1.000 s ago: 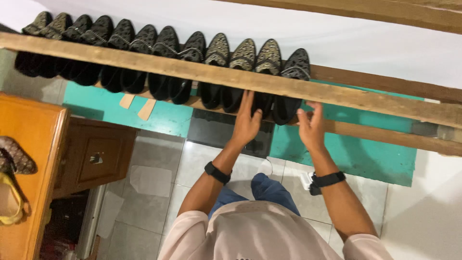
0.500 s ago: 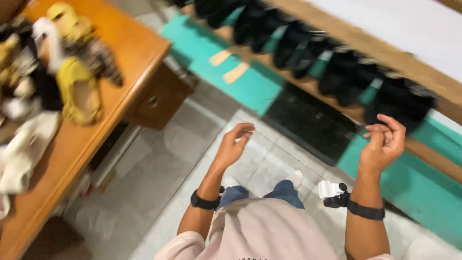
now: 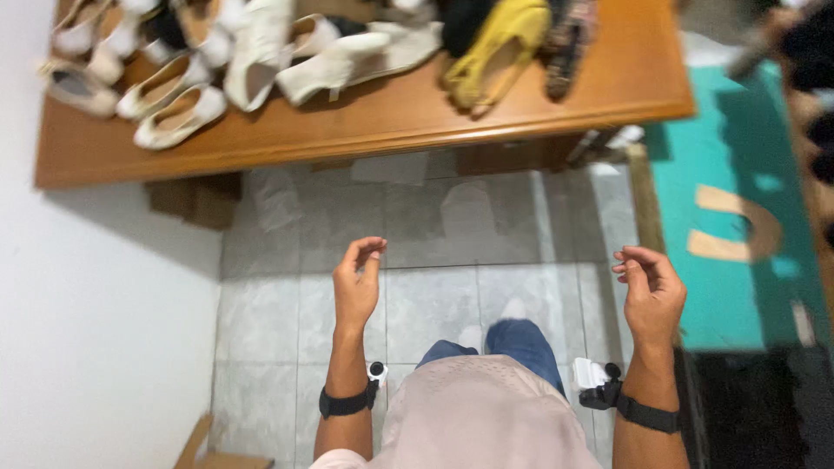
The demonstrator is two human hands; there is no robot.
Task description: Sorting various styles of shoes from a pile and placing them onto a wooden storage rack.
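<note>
Your left hand and right hand: both empty, fingers loosely curled, hanging below long orange-brown wooden table. Nearest cream high-heeled shoe on table lies lengthwise along it, toe pointing left.

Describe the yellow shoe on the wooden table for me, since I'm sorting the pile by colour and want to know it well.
The yellow shoe is a mustard-yellow open shoe with a wide strap band and a pale insole showing; its material cannot be judged. It lies tilted near the front edge of the wooden table, its top cut off by the frame. A dark shoe borders it on the left, a patterned shoe on the right. Neither hand touches it.
</note>
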